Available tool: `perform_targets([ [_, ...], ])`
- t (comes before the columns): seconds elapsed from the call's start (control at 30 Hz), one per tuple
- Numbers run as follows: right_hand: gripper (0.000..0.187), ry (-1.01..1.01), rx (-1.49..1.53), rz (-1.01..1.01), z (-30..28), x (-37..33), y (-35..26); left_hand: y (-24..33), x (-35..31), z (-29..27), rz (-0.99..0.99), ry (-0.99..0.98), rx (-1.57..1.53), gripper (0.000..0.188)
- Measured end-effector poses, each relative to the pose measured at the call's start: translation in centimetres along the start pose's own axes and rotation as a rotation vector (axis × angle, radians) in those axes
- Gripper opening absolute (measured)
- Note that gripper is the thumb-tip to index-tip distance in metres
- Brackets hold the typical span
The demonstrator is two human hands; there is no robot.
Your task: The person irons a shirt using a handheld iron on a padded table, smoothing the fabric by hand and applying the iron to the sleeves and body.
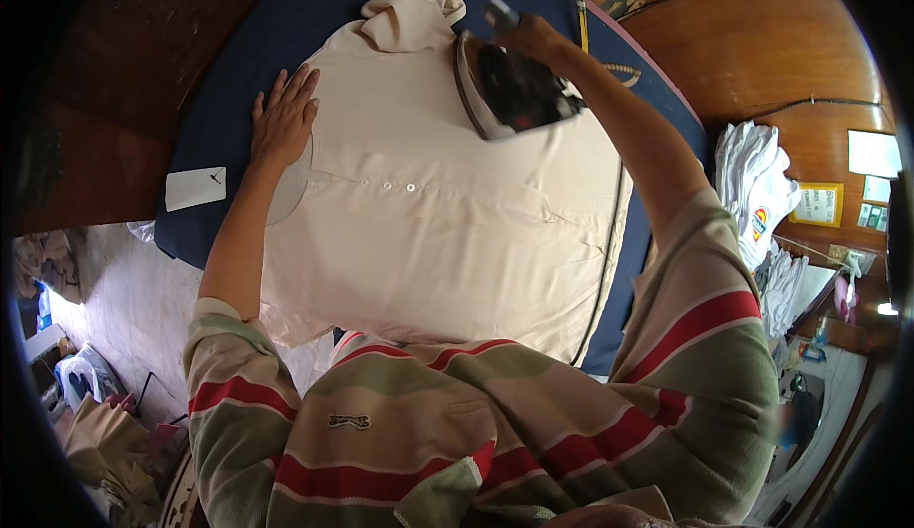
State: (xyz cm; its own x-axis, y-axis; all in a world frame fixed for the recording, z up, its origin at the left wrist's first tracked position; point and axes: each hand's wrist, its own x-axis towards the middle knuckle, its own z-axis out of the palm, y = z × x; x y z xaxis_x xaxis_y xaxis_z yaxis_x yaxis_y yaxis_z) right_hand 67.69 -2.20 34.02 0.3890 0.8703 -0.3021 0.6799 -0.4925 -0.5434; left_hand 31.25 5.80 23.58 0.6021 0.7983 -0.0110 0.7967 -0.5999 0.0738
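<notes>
A cream buttoned shirt (457,214) lies spread over a dark blue padded surface (214,114), its neck opening toward the left and one sleeve bunched at the far side. My left hand (285,119) rests flat on the shirt's far left edge near the collar, fingers slightly spread. In my right hand (535,39) is the handle of a dark iron (519,90), its grip partly hidden by the fingers. The iron is over the far right part of the shirt, somewhat smeared by motion; I cannot tell whether its plate touches the cloth.
A white card (196,188) lies at the surface's left edge. A yellow measuring tape (581,14) hangs over the far right. Folded white garments (750,185) are stacked at the right, below a wooden wall (762,33). Bags and cloth (105,433) sit at the lower left.
</notes>
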Motion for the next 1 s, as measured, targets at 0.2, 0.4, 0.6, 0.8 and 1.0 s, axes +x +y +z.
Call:
perform_targets([
  [0.2,0.049,-0.386,-0.264,-0.243,-2.1,-12.7,2.5,0.1,0.0,0.1,-0.014,0.004,0.011,0.047],
  [0.4,0.049,0.111,-0.313,-0.004,-6.6,-9.3,11.0,0.6,0.4,0.2,0.002,0.009,0.035,0.047],
  [0.6,0.048,0.06,-0.186,-0.105,-7.6,-4.1,10.8,0.0,0.2,0.5,-0.007,0.007,0.079,0.048],
  [0.8,0.047,0.032,-0.247,-0.194,-5.9,-0.2,8.1,-0.6,0.9,1.7,0.045,0.085,0.115,0.047],
  [1.0,0.055,-0.287,-0.309,-0.332,-4.1,-5.5,4.0,-1.5,0.2,2.1,0.049,0.098,0.085,0.046],
])
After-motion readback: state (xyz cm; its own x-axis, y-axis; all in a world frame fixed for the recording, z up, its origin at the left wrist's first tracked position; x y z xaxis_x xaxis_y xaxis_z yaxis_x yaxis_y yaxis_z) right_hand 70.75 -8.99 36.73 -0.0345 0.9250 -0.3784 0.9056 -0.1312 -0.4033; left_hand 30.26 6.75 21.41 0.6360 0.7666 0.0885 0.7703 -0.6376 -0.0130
